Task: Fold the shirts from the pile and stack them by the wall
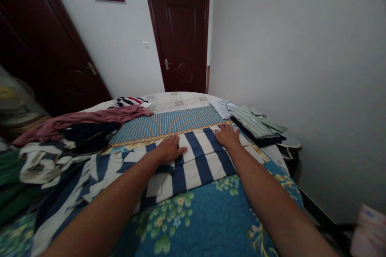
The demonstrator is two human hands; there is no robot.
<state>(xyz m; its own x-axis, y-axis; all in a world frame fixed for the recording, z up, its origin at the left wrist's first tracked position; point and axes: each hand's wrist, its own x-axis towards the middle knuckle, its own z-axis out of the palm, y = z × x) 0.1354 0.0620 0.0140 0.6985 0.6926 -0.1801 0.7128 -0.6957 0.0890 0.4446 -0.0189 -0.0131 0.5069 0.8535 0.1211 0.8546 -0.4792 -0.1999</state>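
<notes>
A navy-and-white striped shirt [199, 164] lies across the blue floral cloth [208, 213], its right part folded into a flat band and its left part loose and crumpled. On the far side of that band rests my left hand [169, 149], palm down with the thumb out to the side. Farther right, my right hand [228, 134] presses flat near the shirt's right end, fingers stretched forward. Neither hand grips anything that I can see. The fabric under both palms is hidden.
Folded clothes, with a green striped shirt [256, 122] on top, sit at the table's right edge. Along the left are a pink garment [90, 118], a dark navy garment [90, 136] and a green one [15, 184]. Behind the table stand a wall and a dark red door [187, 36].
</notes>
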